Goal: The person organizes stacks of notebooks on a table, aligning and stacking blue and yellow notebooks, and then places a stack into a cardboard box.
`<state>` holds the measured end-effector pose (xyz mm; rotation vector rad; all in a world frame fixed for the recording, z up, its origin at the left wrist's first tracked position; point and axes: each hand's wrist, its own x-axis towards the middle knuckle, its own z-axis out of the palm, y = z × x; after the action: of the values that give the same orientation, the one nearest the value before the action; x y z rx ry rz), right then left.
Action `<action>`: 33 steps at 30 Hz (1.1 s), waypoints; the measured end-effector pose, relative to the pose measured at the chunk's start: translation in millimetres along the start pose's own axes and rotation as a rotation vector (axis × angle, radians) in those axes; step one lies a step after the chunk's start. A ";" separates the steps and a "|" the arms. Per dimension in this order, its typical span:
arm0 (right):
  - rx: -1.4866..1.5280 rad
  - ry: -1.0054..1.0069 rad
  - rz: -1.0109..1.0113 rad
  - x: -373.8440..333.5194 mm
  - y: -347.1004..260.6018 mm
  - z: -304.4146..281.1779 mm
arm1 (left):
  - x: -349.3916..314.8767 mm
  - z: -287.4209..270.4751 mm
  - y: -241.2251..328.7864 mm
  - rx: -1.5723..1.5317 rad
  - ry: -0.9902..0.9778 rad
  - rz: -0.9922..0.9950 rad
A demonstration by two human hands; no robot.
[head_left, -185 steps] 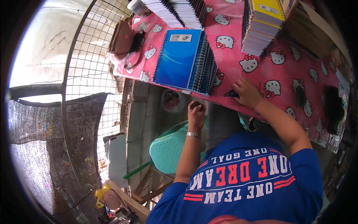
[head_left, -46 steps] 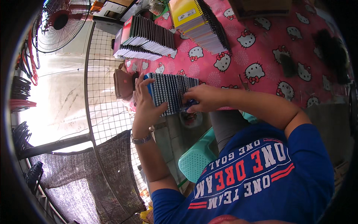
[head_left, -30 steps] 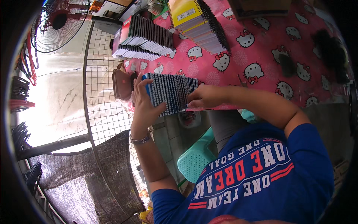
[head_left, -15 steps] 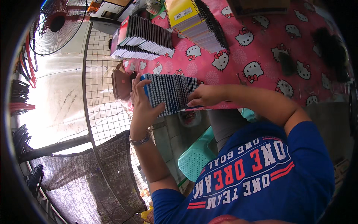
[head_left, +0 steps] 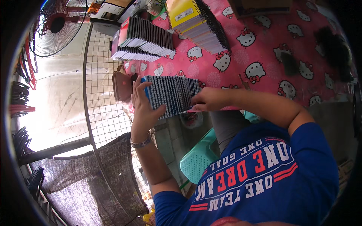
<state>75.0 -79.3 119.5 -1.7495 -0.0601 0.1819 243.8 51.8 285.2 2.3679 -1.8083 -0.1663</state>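
A stack of blue spiral notebooks (head_left: pixel 171 94) lies at the near edge of the table, its bound edges showing as rows of pale and dark coils. My left hand (head_left: pixel 144 103) grips its left end, fingers over the blue cover and thumb against the coils. At the right end, my right hand (head_left: pixel 211 99) has its fingers curled in on the notebooks' near corner. The fingertips of that hand are partly hidden, so how many notebooks it pinches cannot be told.
Farther back stand a pile of black-coiled notebooks (head_left: pixel 145 39) and a tall stack of yellow-covered notebooks (head_left: pixel 200 26). A brown pouch (head_left: pixel 122 86) sits by the wire mesh (head_left: pixel 107 94) at left. A cardboard box (head_left: pixel 260 8) stands at the far edge. Below is a green stool (head_left: pixel 198 158).
My right hand has shifted very slightly along the right end of the blue stack. The left hand keeps its hold, nearly still.
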 end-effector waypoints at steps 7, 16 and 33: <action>-0.412 0.446 -0.370 1.3 22.9 3.0 | 2.0 0.2 1.1 -0.018 -0.009 -0.008; -0.357 0.447 -0.379 6.7 37.7 8.3 | 2.0 -0.1 1.0 -0.033 -0.004 -0.016; -0.525 0.507 -0.437 4.5 39.5 6.0 | 1.9 1.3 -1.5 -0.062 0.000 -0.014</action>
<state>76.1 -80.2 79.3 -2.2026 -0.1265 -0.6492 245.5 50.3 283.6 2.3393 -1.7601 -0.2207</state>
